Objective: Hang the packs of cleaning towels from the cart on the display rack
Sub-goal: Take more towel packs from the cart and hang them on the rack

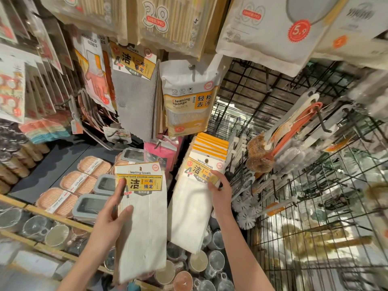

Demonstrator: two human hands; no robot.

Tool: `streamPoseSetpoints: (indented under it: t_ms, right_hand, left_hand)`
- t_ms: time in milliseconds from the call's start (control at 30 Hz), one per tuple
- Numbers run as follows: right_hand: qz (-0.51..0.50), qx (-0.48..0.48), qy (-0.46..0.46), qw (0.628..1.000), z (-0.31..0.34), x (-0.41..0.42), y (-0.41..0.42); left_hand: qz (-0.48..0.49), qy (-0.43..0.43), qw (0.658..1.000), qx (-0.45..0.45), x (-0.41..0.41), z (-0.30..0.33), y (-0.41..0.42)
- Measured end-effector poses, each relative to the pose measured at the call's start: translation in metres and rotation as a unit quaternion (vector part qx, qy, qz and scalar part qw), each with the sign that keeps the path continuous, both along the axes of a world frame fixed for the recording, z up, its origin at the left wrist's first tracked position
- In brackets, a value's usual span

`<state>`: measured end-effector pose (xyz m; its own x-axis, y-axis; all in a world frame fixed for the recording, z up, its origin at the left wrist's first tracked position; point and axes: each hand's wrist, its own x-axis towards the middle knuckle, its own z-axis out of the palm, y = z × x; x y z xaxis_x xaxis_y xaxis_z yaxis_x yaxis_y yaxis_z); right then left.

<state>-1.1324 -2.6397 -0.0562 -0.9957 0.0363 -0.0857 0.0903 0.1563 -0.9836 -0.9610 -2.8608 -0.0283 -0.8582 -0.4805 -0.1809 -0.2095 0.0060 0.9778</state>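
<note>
A white cleaning-towel pack with a yellow and white "Cleaning towels" header card (142,208) is held upright in front of the display rack by the person's left hand (109,219), which grips its left edge: the thumb (121,183) lies across the yellow label and the other fingers curl along the cloth just below. Just to the right, a row of matching white towel packs with yellow-edged cards (201,177) hangs on a hook of the black wire-grid display rack (262,97), one behind another. The right hand (220,192) rests on the right edge of the front pack in that row, fingers bent round the card's lower corner. Above these hang a grey cleaning towel with the same yellow card (134,97) and a white and yellow bag marked "Cleaning sponge" (186,99). To the right, long-handled bottle brushes with white bristles (247,211) hang from the wire grid. Lower left, a dark shelf holds orange slatted soap boxes in clear wrap (73,181) and grey-lidded containers (90,206), with cups (56,236) below them.
</note>
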Motion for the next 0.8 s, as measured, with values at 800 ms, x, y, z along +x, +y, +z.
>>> streamPoseSetpoints:
  t_ms: [800]
  right_hand:
    - [0.017,0.048,-0.118,0.992,0.017,-0.033,-0.016]
  left_hand:
    - [-0.013,-0.004,1.000,0.011,0.001,0.006,0.008]
